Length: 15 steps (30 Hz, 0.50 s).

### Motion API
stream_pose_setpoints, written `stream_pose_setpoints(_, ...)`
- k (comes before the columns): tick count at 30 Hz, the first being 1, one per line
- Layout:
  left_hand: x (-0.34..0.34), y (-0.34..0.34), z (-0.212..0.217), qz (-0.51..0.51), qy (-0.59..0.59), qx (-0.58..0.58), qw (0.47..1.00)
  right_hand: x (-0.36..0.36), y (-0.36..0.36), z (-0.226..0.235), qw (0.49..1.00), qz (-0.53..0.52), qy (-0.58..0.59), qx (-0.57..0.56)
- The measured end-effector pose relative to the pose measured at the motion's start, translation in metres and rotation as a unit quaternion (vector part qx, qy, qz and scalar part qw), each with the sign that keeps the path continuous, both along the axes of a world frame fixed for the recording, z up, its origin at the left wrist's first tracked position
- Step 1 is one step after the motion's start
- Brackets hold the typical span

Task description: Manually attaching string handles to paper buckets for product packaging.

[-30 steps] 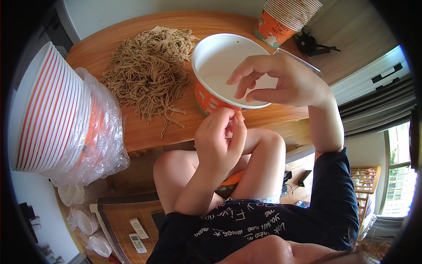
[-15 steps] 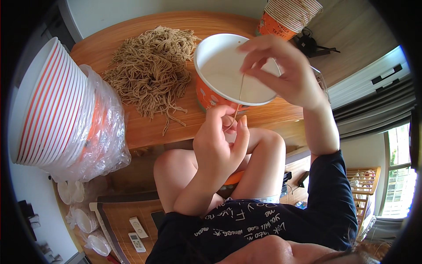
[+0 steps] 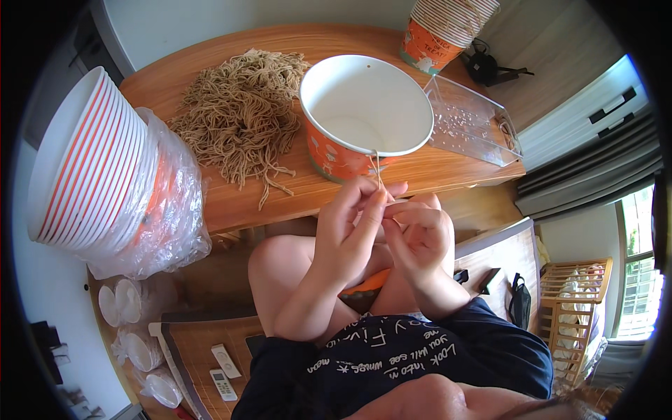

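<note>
Wooden table (image 3: 238,208) bears a bucket (image 3: 332,150); string (image 3: 379,168) runs from its near rim to the pinching left hand (image 3: 350,231); curled right hand (image 3: 423,238) beside, hold unclear.

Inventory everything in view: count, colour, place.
bucket: 1, orange outside, white inside, table centre
bucket stacks: 2, orange and white, left (bagged) and back right
string: 1, tan, at bucket's rim
string pile: 1, tan, left of bucket
tray: 1, clear, right of bucket
table: 1, brown, under bucket
wrapped items: several, whitish, lower left
remotes: 2, white, lower left
rack: 1, brown, lower right
curtain: 1, grey, right
left hand: 1, pinching string
right hand: 1, beside left hand
</note>
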<state>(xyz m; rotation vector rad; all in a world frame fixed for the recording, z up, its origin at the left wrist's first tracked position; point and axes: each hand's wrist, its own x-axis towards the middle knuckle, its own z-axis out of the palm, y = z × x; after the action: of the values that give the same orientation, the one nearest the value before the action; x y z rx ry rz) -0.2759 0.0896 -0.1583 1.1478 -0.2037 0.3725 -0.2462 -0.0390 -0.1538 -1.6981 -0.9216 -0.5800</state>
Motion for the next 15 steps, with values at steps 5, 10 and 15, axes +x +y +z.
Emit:
stream_pose_setpoints(5, 0.000, 0.001, -0.001, -0.040, -0.016, -0.059, 0.997, -0.003, -0.002, -0.016, 0.992, 0.009, 0.048, 0.116)
stream_pose_setpoints(10, -0.002, -0.002, 0.000, -0.035, -0.008, -0.043, 0.998, 0.000, -0.008, -0.019, 0.988, 0.016, 0.087, 0.125)
stream_pose_setpoints(15, 0.001, -0.006, -0.004, -0.044, -0.026, -0.041, 0.998, -0.006, -0.005, -0.018, 0.977, 0.047, 0.184, 0.101)
